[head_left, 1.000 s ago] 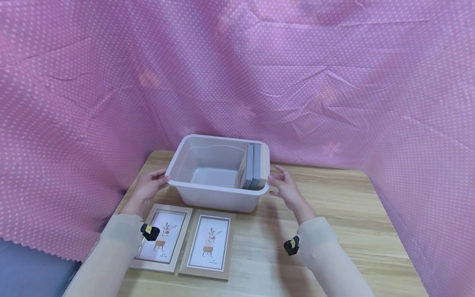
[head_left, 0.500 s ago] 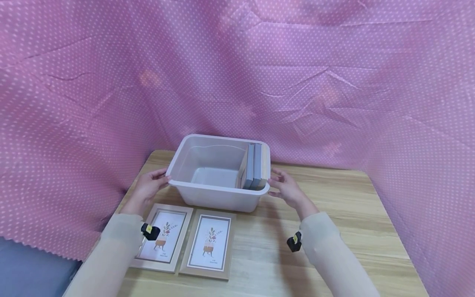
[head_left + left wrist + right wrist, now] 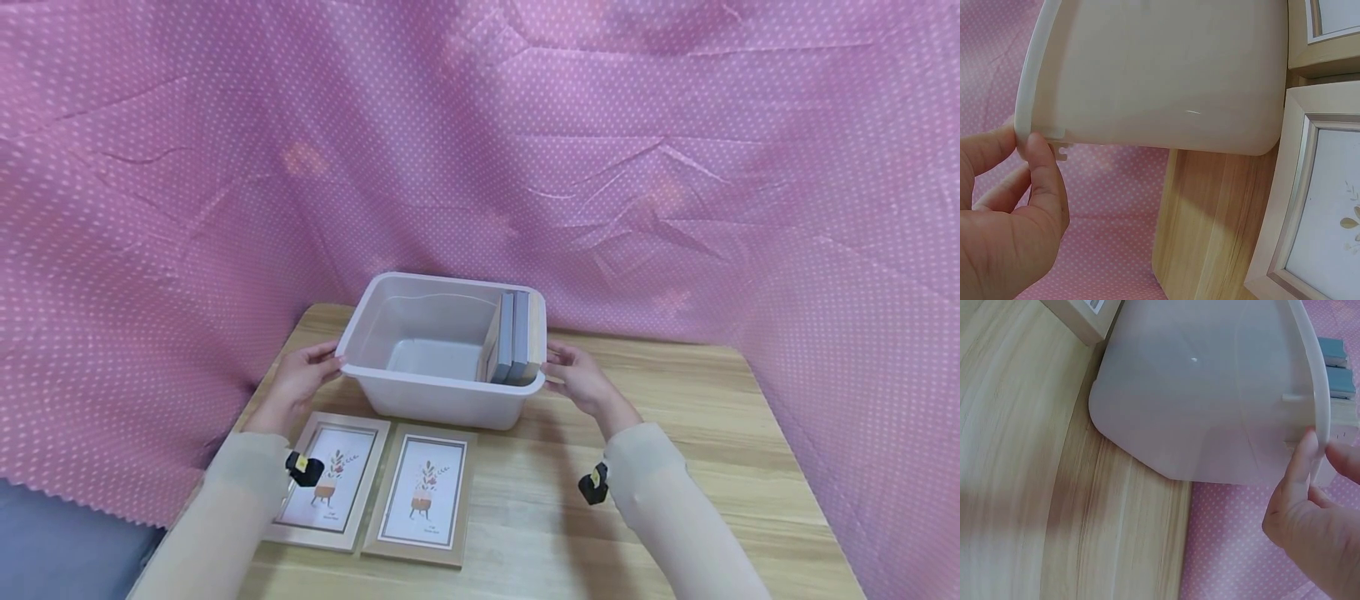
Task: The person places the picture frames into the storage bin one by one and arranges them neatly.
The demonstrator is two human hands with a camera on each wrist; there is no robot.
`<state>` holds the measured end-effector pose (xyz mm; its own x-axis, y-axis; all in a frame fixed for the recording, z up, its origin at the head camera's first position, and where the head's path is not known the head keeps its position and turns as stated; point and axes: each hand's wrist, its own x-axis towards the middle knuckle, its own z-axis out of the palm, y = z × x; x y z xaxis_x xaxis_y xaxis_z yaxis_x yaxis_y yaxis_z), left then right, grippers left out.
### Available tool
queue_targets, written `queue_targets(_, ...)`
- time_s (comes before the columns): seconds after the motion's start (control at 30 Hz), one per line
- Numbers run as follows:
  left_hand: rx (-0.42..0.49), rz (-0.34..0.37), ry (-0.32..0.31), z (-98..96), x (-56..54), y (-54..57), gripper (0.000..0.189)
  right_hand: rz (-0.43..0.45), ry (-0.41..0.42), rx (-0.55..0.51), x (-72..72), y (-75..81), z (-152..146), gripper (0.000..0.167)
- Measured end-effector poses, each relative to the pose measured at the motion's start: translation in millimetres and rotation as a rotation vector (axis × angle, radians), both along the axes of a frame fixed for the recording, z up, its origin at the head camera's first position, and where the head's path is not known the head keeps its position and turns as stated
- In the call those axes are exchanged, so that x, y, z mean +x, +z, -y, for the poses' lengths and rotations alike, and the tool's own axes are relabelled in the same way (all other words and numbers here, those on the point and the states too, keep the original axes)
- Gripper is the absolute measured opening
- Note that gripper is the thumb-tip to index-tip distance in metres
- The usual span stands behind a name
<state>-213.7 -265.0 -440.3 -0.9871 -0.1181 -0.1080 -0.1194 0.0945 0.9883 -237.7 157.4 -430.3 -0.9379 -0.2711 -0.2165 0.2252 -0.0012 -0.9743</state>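
Note:
A whitish plastic tub (image 3: 435, 404) stands on the table, its mouth facing up. At its left rim my left hand (image 3: 300, 379) pinches the edge between thumb and fingers, which the left wrist view shows up close on the rim (image 3: 1025, 94). My right hand (image 3: 588, 383) grips the opposite rim the same way, with thumb and finger on either side of it in the right wrist view (image 3: 1319, 381). Inside the tub, at its right end, several flat frame-like pieces (image 3: 519, 333) stand on edge, some with blue-grey sides.
Two picture frames, a pale one (image 3: 330, 479) and a tan one (image 3: 420, 496), lie face up side by side in front of the tub. Both show a potted-plant print. Pink dotted cloth (image 3: 637, 208) hangs behind and beside the wooden table (image 3: 720, 475).
My right hand has moved slightly in against the tub's right rim and its fingers have closed on it. The left hand and both picture frames have stayed put.

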Motion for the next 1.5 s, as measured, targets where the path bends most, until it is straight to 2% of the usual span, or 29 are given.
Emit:
queue_targets(0.37, -0.005, 0.004, -0.004, -0.2, -0.2, 0.7, 0.047, 0.018, -0.025, -0.041, -1.5, 0.1, 1.4, 0.053)
queue_targets(1.07, -0.067, 0.062, -0.019, -0.5, 0.2, 5.8, 0.05, 0.021, 0.018, -0.016, -6.1, 2.0, -1.4, 0.056)
queue_targets(1.2, -0.063, 0.061, -0.033, 1.8, 0.8, 4.4, 0.05, 0.038, 0.013, 0.005, -6.0, 3.3, -1.5, 0.056)
queue_targets(1.37, -0.064, 0.039, -0.079, 9.2, 2.6, 0.7, 0.052, 0.048, 0.006, 0.01, -4.9, 4.6, -0.8, 0.056)
queue_targets(1.5, -0.08, 0.023, -0.057, 14.9, 4.6, -3.5, 0.057, 0.047, 0.008, -0.002, -4.8, 4.7, -0.8, 0.057)
